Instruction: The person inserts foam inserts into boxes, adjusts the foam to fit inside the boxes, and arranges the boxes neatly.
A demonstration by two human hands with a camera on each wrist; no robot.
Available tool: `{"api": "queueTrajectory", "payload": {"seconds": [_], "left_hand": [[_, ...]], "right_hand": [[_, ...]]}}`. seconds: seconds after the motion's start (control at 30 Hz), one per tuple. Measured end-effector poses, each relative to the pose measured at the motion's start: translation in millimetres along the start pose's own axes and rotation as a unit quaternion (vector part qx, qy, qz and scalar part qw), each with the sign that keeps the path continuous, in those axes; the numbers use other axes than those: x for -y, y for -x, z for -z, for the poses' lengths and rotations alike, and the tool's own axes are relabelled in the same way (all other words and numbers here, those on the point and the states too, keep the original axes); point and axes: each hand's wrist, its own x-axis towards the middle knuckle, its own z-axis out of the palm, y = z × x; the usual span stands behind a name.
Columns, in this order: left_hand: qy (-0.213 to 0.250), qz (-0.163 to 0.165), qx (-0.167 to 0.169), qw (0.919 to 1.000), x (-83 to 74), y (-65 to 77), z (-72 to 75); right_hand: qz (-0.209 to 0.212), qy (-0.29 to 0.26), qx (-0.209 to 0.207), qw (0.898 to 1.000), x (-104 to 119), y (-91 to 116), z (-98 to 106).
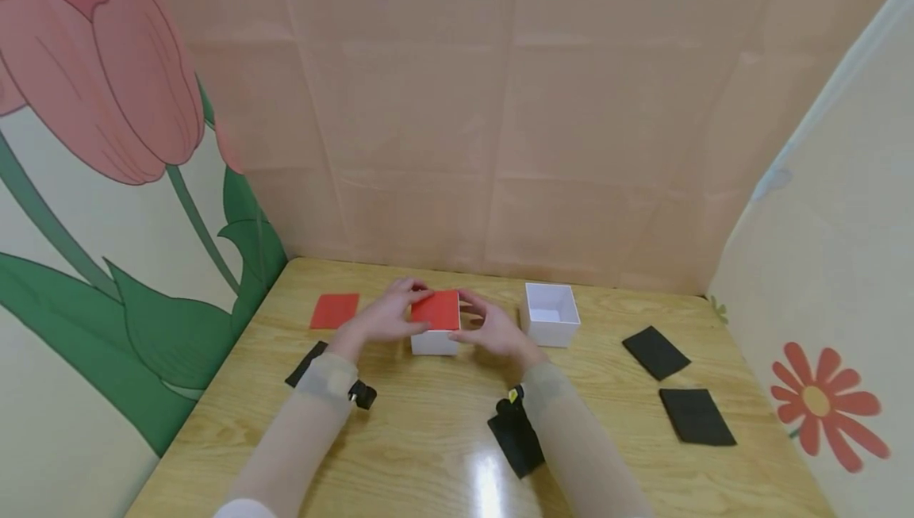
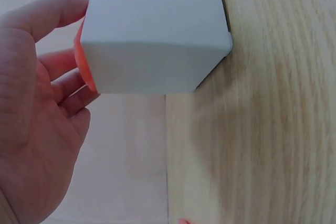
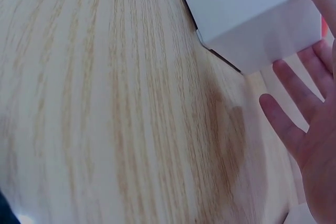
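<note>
A white box (image 1: 434,343) stands on the table between the hands, with a red square (image 1: 444,310) across its top. My left hand (image 1: 385,316) holds the red square at its left side, thumb at the near edge and fingers toward the far edge. In the left wrist view, the red square (image 2: 83,64) bulges slightly past the box's rim beside curled fingers. My right hand (image 1: 497,330) touches the box's right side, thumb by the near corner. In the right wrist view its other fingers (image 3: 299,87) are straight and spread.
A second white box (image 1: 553,331), its top uncovered, stands at right. Another red square (image 1: 334,311) lies at left, partly ahead of a black piece (image 1: 305,365). Black squares (image 1: 656,353) lie at right, and one (image 1: 517,443) is partly under the right forearm. A wall covering (image 1: 500,185) borders the table's back.
</note>
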Motion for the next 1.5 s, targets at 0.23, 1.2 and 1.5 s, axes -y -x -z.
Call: {"api": "queueTrajectory", "payload": {"seconds": [0.23, 1.2, 1.5], "left_hand": [[-0.008, -0.004, -0.018, 0.9998, 1.4, 2.2, -5.3], [0.012, 0.008, -0.039, 0.9991, 2.4, 1.2, -5.2], [-0.013, -0.026, -0.050, 0.9983, -13.8, -13.9, -2.8]], "right_hand": [[-0.005, -0.001, 0.001, 1.000, 0, 1, -1], [0.004, -0.009, 0.005, 1.000, 3, 1, -3], [0.002, -0.017, 0.003, 1.000, 1, 1, -2]]}}
